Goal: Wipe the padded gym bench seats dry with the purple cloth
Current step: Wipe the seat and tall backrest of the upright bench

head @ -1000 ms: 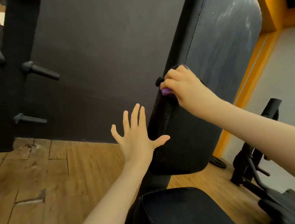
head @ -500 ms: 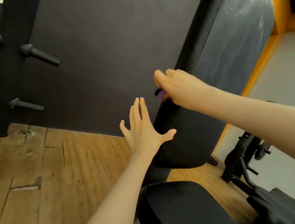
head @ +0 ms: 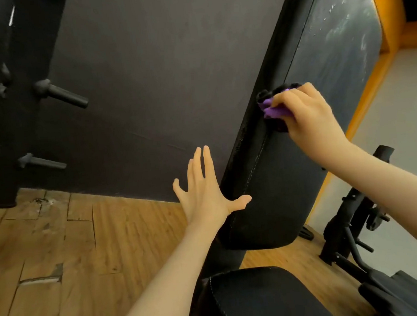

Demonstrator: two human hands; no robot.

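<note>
In the head view, your right hand point(head: 308, 115) is gripping the bunched purple cloth point(head: 272, 108) and pressing it against the left stitched edge of the raised black backrest pad point(head: 278, 189), about halfway up its length. Your left hand point(head: 207, 195) is hovering released beside the pad's lower left edge, fingers straight and spread, thumb reaching toward the seam. The black seat pad point(head: 258, 302) is lying below, over the wooden floor point(head: 60, 259).

Open floor point(head: 89, 244) left of raised back pad point(head: 275, 189); dark wall point(head: 157, 74) stands close behind. Pegs point(head: 63, 95) jut from rack at left. Black frame point(head: 347, 234) crowds the right side. Seat pad point(head: 253, 302) below.
</note>
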